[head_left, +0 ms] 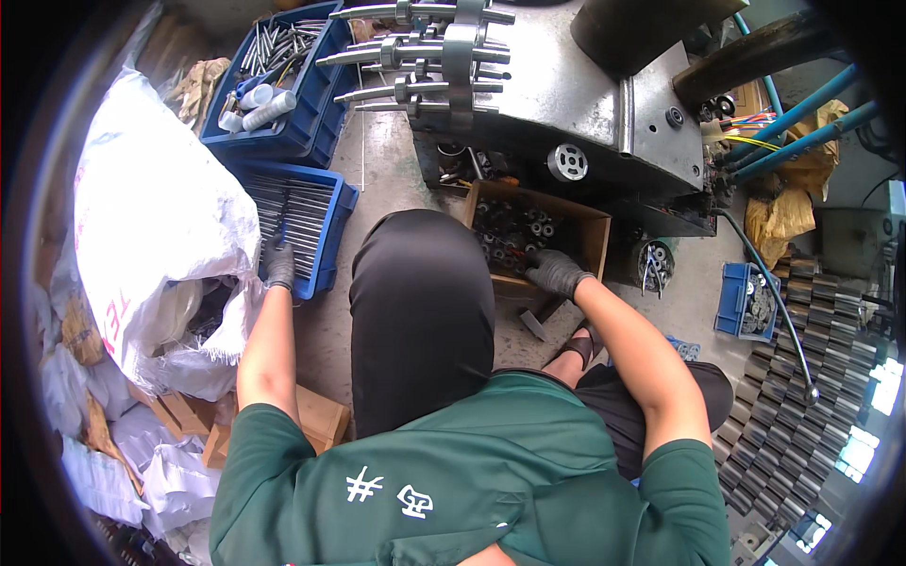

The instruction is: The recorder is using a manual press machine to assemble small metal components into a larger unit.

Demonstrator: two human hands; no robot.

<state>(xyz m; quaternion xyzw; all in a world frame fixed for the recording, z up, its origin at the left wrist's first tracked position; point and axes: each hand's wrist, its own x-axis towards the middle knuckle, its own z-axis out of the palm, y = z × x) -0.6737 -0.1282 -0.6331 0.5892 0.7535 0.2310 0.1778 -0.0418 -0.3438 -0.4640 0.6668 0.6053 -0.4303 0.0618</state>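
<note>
My left hand, in a grey glove, reaches into the near left part of a blue crate filled with slim steel rods. Its fingers are drawn together among the rods; a dark strip runs up from the fingertips, and what they hold is unclear. At the near rim of an open wooden box, my right hand is gloved too, its fingers curled and the tips dipping inside. Small round metal parts lie in that box. Whatever the right fingers grip is hidden.
A large steel machine with shafts in a fixture stands ahead. Behind the rods sits another blue crate. A white sack is at left. At right are a small blue basket and stacked metal cylinders. A hammer lies below the box.
</note>
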